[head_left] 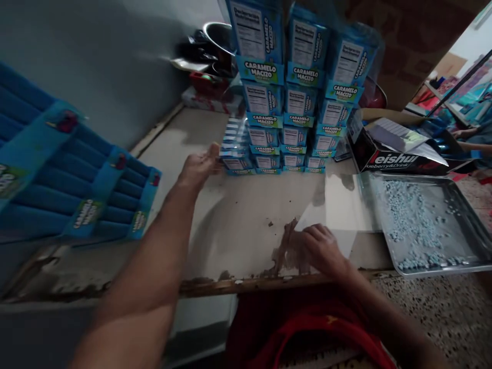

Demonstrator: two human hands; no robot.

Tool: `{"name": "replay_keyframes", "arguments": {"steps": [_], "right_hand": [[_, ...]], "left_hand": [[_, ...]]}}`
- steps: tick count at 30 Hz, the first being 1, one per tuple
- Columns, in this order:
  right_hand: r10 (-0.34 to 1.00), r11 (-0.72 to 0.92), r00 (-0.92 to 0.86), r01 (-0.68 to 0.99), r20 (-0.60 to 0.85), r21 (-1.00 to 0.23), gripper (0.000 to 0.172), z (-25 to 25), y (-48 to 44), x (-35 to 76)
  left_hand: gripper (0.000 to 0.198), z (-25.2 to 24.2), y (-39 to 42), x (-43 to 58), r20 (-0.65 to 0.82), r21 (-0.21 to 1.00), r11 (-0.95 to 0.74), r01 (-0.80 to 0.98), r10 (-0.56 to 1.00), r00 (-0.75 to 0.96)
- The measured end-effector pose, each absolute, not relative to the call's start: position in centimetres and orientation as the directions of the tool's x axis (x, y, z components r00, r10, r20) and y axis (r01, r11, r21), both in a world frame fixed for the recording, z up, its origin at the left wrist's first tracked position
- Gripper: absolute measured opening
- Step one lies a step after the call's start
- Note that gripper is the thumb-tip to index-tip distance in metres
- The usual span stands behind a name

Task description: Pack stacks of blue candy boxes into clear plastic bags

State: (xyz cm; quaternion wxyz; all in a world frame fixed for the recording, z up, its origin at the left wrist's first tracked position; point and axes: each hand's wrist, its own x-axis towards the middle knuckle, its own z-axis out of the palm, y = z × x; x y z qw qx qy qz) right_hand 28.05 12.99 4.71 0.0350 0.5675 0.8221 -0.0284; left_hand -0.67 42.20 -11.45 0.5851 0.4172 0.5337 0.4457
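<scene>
A: Where is the short stack (235, 148) to be found?

B: It is set on the tabletop (249, 220), immediately to the right of the left hand (202, 166). The hand is stretched out toward its left side, with the fingertips brought right up to it.

A: Is it gripped?

B: That cannot be told. The fingers are held out but blurred, and whether a box is pinched or merely touched is not shown.

A: What is placed next to it?

B: On its right, three tall stacks (300, 100) of blue boxes are lined up, all marked "Caramelo Macizo". The short stack is topped by a striped face and is overtopped by all three.

A: And the right hand (325, 251)?

B: It is held well apart from the short stack, low and to the right, near the front edge. Its fingers are bent, and a thin, pale sheet (313, 215) is seen just beyond them. Whether the sheet is pinched cannot be told. Brown marks (284, 243) are seen just left of the fingertips.

A: What is seen farther out?

B: At the right, a metal tray (434, 197) is strewn with pale pellets (409, 210); behind it, a black carton (363, 146) is topped with papers (400, 136). At the far left, beyond the left forearm, another blue stack (96, 174) is seen.
</scene>
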Motion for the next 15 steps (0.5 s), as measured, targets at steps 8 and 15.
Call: {"name": "replay_keyframes", "arguments": {"steps": [8,15], "right_hand": [[0.938,0.156,-0.118,0.983,-0.324,0.093,0.023,10.1,9.5,34.5],[0.864,0.141,0.055,0.927,-0.500,0.347,0.027,7.5,10.5,29.8]], "left_hand": [[0.039,-7.0,28.1,-0.6,-0.312,0.912,0.319,0.257,0.948,-0.069],[0.043,-6.3,24.2,4.1,-0.119,0.923,0.026,0.384,0.968,0.220]]}}
